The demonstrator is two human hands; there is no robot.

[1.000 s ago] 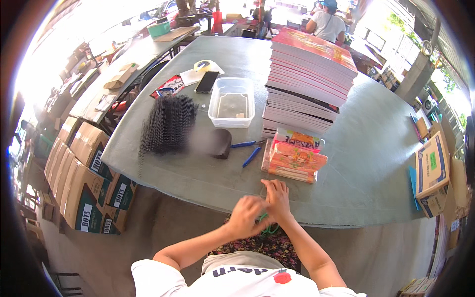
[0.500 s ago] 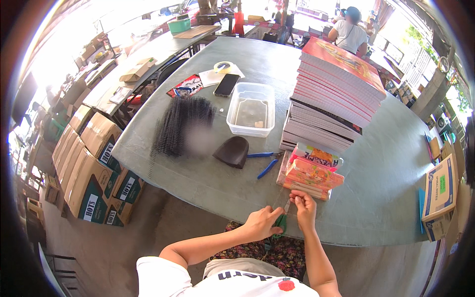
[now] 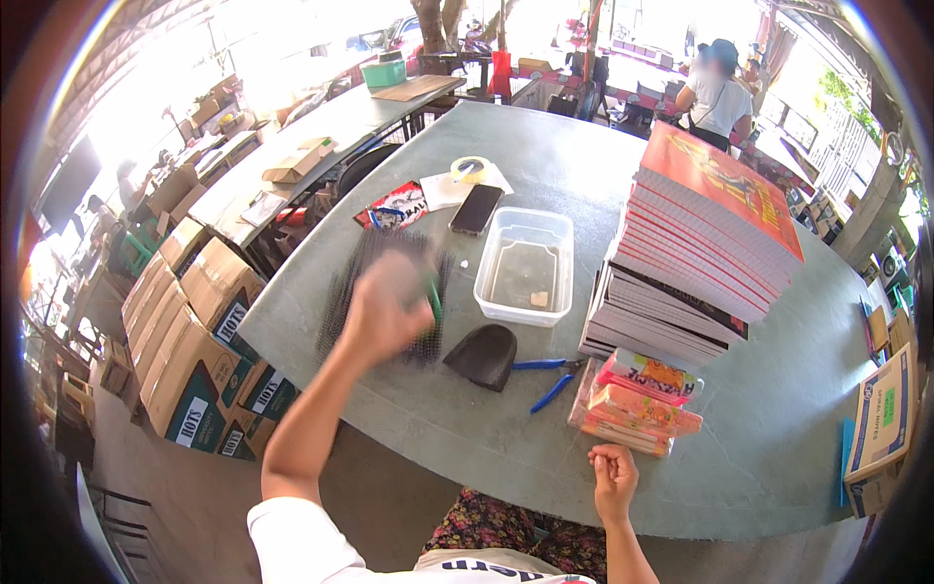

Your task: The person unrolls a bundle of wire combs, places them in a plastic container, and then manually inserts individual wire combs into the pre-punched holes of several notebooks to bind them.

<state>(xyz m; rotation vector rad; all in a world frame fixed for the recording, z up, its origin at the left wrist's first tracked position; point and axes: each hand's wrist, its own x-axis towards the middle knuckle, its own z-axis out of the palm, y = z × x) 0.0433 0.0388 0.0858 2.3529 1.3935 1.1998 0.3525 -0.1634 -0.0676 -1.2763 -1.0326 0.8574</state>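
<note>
My left hand (image 3: 375, 307), smeared by motion, is over a pile of black spiral binding coils (image 3: 336, 302) at the left of the table. Green-handled scissors (image 3: 434, 294) show as a blurred streak at its fingers, and their blades cannot be made out. Near the front edge my right hand (image 3: 613, 475) is closed in a pinch; whatever it may hold is too small to tell. Just beyond that hand lies a stack of small pink and orange notepads (image 3: 637, 401). Blue-handled pliers (image 3: 551, 391) rest beside a dark, rounded block (image 3: 484, 358).
A clear plastic tub (image 3: 525, 313) with a small pale piece inside stands mid-table. Behind it are a phone (image 3: 477, 209) and a tape roll (image 3: 471, 170). Tall stacks of notebooks (image 3: 700, 224) rise at right. Cartons (image 3: 199, 341) stand left; another person (image 3: 722, 102) is far off.
My left hand has swung from beside my right hand out to the black coils, the green scissors going with it. My right hand stays near the front edge. The whole view has shifted.
</note>
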